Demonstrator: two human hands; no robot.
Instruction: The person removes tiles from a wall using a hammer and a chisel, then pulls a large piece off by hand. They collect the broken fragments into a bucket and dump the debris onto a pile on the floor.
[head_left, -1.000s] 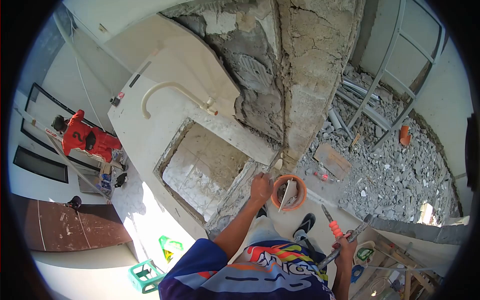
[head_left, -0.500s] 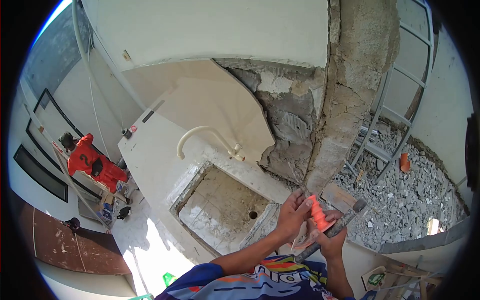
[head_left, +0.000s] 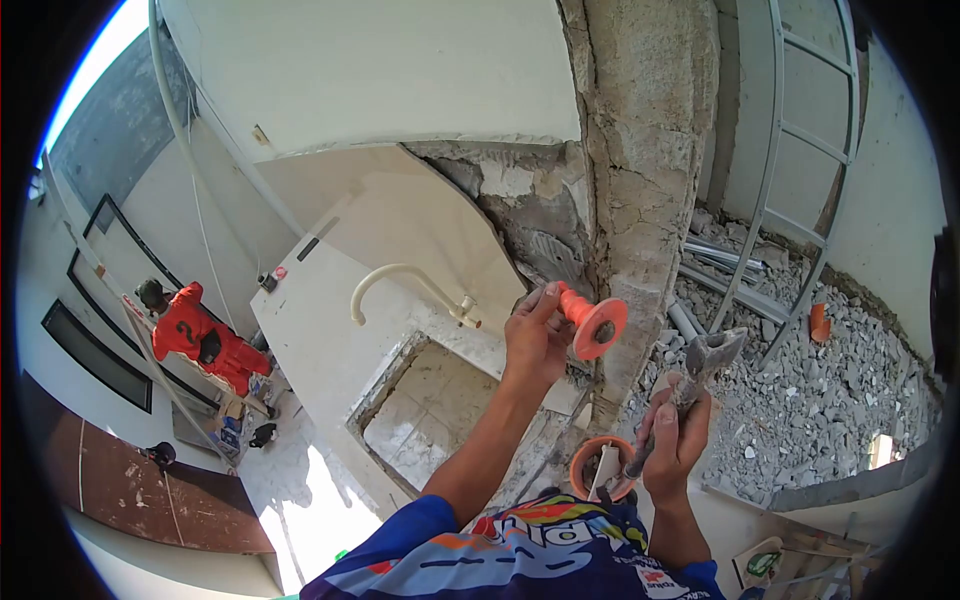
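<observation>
My left hand (head_left: 535, 335) is closed around the orange grip of a chisel (head_left: 598, 328). Its round hand guard faces me, and its far end points at the broken wall (head_left: 545, 215), partly hidden by my fingers. In my right hand (head_left: 678, 440) is a hammer (head_left: 714, 350), gripped by the handle with the head up, apart from the chisel. Below, between my forearms, an orange round-rimmed container (head_left: 580, 472) has a pale flat piece in it.
A sink recess (head_left: 430, 400) and curved cream faucet (head_left: 400, 272) are at the counter (head_left: 310, 290). Rubble (head_left: 800, 420) lies on the right under a metal ladder (head_left: 775, 200). A rough column (head_left: 640, 150) stands ahead. Far left, a person in red (head_left: 205, 340) faces away.
The chisel has swung left and up, away from the hammer, turning its guard toward me. My right hand has turned the hammer head upward. The view has shifted right.
</observation>
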